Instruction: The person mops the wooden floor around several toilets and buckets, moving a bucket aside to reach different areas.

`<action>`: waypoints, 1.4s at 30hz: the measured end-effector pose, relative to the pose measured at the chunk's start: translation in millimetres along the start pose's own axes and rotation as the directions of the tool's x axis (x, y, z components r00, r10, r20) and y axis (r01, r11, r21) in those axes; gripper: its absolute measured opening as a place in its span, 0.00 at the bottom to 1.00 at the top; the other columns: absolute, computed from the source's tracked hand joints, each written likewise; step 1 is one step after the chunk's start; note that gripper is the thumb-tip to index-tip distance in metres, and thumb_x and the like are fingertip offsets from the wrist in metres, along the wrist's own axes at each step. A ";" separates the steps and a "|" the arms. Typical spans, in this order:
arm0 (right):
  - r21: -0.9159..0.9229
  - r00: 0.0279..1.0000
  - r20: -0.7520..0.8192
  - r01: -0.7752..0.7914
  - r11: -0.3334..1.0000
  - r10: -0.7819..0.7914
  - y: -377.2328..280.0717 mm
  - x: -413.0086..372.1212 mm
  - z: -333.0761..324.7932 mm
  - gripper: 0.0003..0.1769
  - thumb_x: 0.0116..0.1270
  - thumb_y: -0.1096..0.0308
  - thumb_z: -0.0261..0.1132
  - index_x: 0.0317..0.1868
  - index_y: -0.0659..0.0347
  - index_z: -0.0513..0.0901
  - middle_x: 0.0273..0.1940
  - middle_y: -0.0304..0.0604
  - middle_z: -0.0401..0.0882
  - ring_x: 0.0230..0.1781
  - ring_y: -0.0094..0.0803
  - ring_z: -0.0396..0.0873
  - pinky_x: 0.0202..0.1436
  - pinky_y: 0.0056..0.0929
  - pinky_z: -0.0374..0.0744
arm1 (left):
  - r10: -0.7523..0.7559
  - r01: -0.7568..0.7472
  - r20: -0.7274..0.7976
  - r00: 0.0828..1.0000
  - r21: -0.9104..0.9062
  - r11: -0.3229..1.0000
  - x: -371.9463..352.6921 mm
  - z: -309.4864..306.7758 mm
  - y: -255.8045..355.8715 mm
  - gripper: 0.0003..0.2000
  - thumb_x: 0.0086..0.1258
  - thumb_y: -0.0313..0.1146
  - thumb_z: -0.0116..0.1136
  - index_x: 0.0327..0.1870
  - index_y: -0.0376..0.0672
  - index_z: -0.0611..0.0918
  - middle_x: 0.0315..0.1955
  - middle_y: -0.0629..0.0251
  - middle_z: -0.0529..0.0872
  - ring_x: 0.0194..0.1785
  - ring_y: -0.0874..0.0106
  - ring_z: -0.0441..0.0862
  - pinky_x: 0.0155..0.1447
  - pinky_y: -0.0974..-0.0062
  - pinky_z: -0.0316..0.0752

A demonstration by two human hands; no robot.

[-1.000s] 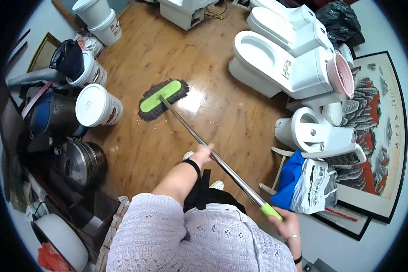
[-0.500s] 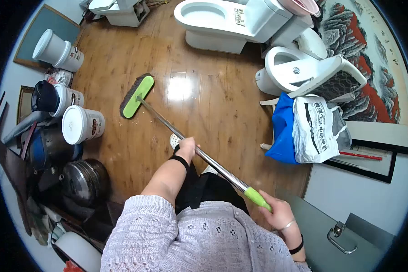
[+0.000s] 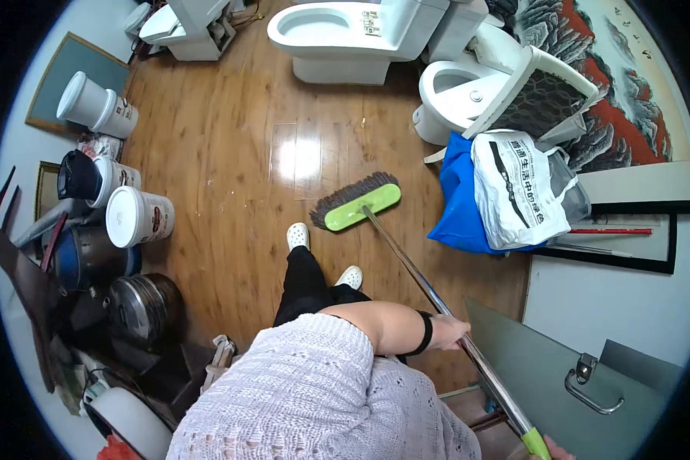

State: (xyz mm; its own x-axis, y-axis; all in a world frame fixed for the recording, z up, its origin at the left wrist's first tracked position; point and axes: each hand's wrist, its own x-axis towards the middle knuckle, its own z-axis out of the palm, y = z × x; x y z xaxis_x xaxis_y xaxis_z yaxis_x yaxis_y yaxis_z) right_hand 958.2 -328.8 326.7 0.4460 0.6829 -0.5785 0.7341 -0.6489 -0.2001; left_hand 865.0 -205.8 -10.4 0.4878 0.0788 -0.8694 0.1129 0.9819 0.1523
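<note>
A broom (image 3: 412, 268) with a green head, dark bristles and a long metal pole runs across the floor toward the lower right. Its head lies on the wooden floor just ahead of my feet, bristles facing away from me. Around the middle of the pole, my left hand (image 3: 448, 332) is closed, its arm stretched across my body. At the bottom edge my right hand (image 3: 557, 451) is only partly visible beside the green grip; most of its fingers are out of frame. A few light crumbs lie on the floor left of the broom head.
White toilets (image 3: 337, 38) stand along the far side. To the right are a chair (image 3: 548, 92), a white plastic bag (image 3: 517, 188) and a blue bag (image 3: 460, 207). White buckets (image 3: 126, 215) and dark pots (image 3: 142, 307) line the left. A glass door (image 3: 544, 360) is at lower right.
The broom head has swung from the left to the right and come closer to my feet. Both hands have moved right and down with the pole; my right hand is now mostly cut off.
</note>
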 end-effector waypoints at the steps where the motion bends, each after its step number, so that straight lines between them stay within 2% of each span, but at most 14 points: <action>1: 0.086 0.997 -0.007 -0.076 0.993 0.077 1.5 -7.0 -1.1 0.15 0.51 0.72 0.57 0.40 0.72 0.72 0.24 0.42 0.73 0.27 0.24 0.71 0.26 0.21 0.71 | -0.022 0.022 0.044 0.999 -0.009 1.000 12.3 8.6 -5.9 0.09 0.50 0.31 0.50 0.27 0.35 0.73 0.26 0.58 0.77 0.29 0.69 0.77 0.30 0.72 0.74; 4: 0.205 0.992 -0.031 -0.113 0.972 0.122 6.7 -11.0 -3.1 0.15 0.52 0.75 0.55 0.39 0.77 0.70 0.22 0.43 0.72 0.22 0.25 0.71 0.21 0.18 0.69 | -0.064 0.065 0.044 0.997 -0.044 0.997 30.3 23.9 -14.9 0.08 0.51 0.30 0.49 0.28 0.34 0.72 0.27 0.58 0.76 0.28 0.68 0.76 0.30 0.71 0.74; 6: 0.065 0.983 0.123 -0.145 0.987 0.137 25.4 0.2 -10.3 0.13 0.52 0.77 0.53 0.39 0.76 0.71 0.19 0.42 0.72 0.16 0.23 0.68 0.15 0.16 0.65 | -0.080 0.079 -0.008 0.997 -0.067 0.995 25.1 18.8 -6.4 0.08 0.51 0.30 0.49 0.28 0.34 0.72 0.27 0.58 0.76 0.28 0.68 0.76 0.29 0.70 0.75; 7: 0.173 0.997 0.066 -0.047 0.984 0.036 23.6 8.1 -2.4 0.12 0.52 0.77 0.54 0.37 0.76 0.71 0.17 0.41 0.71 0.12 0.20 0.66 0.11 0.14 0.61 | -0.041 0.038 -0.027 0.999 -0.095 0.995 14.2 7.9 4.8 0.08 0.51 0.29 0.49 0.28 0.34 0.71 0.26 0.58 0.76 0.27 0.68 0.76 0.28 0.70 0.75; 11: 0.249 0.978 0.155 -0.172 0.953 0.136 -20.9 43.5 10.5 0.08 0.52 0.74 0.54 0.32 0.71 0.73 0.17 0.41 0.72 0.13 0.23 0.69 0.14 0.19 0.65 | 0.017 -0.043 -0.158 0.987 -0.160 0.986 27.1 -32.9 26.8 0.08 0.49 0.27 0.51 0.28 0.34 0.70 0.23 0.58 0.75 0.24 0.68 0.76 0.22 0.70 0.74; 13: 0.034 0.979 -0.019 0.204 0.978 -0.203 -23.2 73.9 27.6 0.23 0.35 0.71 0.65 0.38 0.66 0.74 0.31 0.51 0.75 0.31 0.32 0.76 0.36 0.22 0.71 | 0.074 -0.101 -0.155 0.985 -0.177 0.979 39.0 -66.2 40.0 0.07 0.51 0.31 0.50 0.28 0.39 0.70 0.21 0.65 0.76 0.23 0.73 0.75 0.20 0.77 0.71; 17: -0.044 0.973 -0.031 0.229 0.972 -0.230 -99.7 115.2 60.2 0.23 0.34 0.70 0.65 0.36 0.66 0.75 0.29 0.51 0.75 0.29 0.33 0.76 0.35 0.22 0.71 | 0.222 -0.281 -0.258 0.940 -0.222 0.934 32.5 -152.3 84.6 0.05 0.50 0.29 0.47 0.24 0.36 0.72 0.20 0.61 0.78 0.21 0.72 0.77 0.17 0.80 0.71; 18: -0.107 0.949 -0.018 0.311 0.944 -0.314 -108.7 129.1 72.2 0.21 0.36 0.67 0.64 0.37 0.61 0.76 0.29 0.52 0.75 0.28 0.38 0.75 0.33 0.25 0.72 | 0.237 -0.301 -0.262 0.935 -0.235 0.924 42.6 -181.7 93.5 0.08 0.50 0.29 0.51 0.28 0.34 0.69 0.21 0.58 0.75 0.21 0.68 0.76 0.19 0.74 0.73; 21: -0.193 0.889 -0.013 0.446 0.874 -0.457 -158.4 159.8 112.6 0.20 0.38 0.62 0.64 0.36 0.56 0.76 0.25 0.52 0.74 0.25 0.42 0.74 0.28 0.30 0.72 | 0.299 -0.397 -0.394 0.869 -0.194 0.897 29.7 -256.7 128.9 0.07 0.52 0.31 0.49 0.27 0.35 0.71 0.16 0.60 0.77 0.18 0.71 0.76 0.14 0.79 0.67; 26: -0.174 0.807 -0.011 0.580 0.796 -0.590 -259.5 194.7 198.0 0.19 0.42 0.59 0.62 0.38 0.51 0.75 0.19 0.49 0.73 0.19 0.43 0.73 0.24 0.36 0.72 | 0.268 -0.619 -0.685 0.678 -0.336 0.710 4.1 -382.5 182.4 0.08 0.51 0.26 0.51 0.26 0.30 0.68 0.15 0.59 0.73 0.15 0.66 0.74 0.15 0.69 0.70; 30: -0.098 0.777 0.149 0.627 0.773 -0.612 -319.2 201.5 255.8 0.25 0.45 0.59 0.60 0.47 0.56 0.68 0.19 0.50 0.72 0.20 0.43 0.72 0.24 0.35 0.70 | 0.238 -0.585 -0.818 0.524 -0.143 0.798 -17.6 -473.9 204.2 0.10 0.55 0.35 0.50 0.24 0.35 0.71 0.11 0.64 0.74 0.10 0.73 0.67 0.11 0.75 0.60; 36: -0.037 0.811 0.288 0.541 0.840 -0.510 -318.7 197.3 263.6 0.25 0.48 0.60 0.57 0.49 0.55 0.66 0.22 0.50 0.73 0.23 0.43 0.72 0.25 0.33 0.70 | 0.172 -0.425 -0.789 0.590 -0.122 0.897 -25.3 -492.5 198.3 0.07 0.54 0.32 0.50 0.25 0.38 0.69 0.14 0.63 0.73 0.10 0.73 0.66 0.13 0.77 0.63; 38: -0.003 0.813 0.225 0.552 0.834 -0.537 -287.3 191.4 250.4 0.25 0.51 0.57 0.54 0.51 0.51 0.62 0.21 0.50 0.73 0.21 0.45 0.72 0.23 0.38 0.69 | 0.158 -0.461 -0.620 0.769 -0.364 0.809 -6.2 -476.0 187.5 0.07 0.54 0.30 0.49 0.28 0.38 0.67 0.16 0.63 0.70 0.12 0.74 0.66 0.15 0.78 0.65; 42: -0.072 0.900 0.154 0.421 0.904 -0.407 -222.0 162.2 206.0 0.24 0.47 0.59 0.60 0.47 0.53 0.68 0.28 0.50 0.74 0.27 0.42 0.73 0.29 0.32 0.71 | 0.117 -0.351 -0.551 0.826 -0.341 0.872 23.1 -397.0 149.9 0.05 0.49 0.23 0.47 0.28 0.35 0.68 0.14 0.60 0.71 0.15 0.72 0.71 0.18 0.73 0.70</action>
State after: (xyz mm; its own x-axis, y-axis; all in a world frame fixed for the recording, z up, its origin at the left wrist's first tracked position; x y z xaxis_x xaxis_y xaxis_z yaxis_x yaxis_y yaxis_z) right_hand 762.1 -143.1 114.4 0.0238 0.8276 -0.5609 0.8886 -0.2746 -0.3675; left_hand 549.6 11.6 -194.2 -0.0603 0.2752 -0.9595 -0.3675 0.8876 0.2776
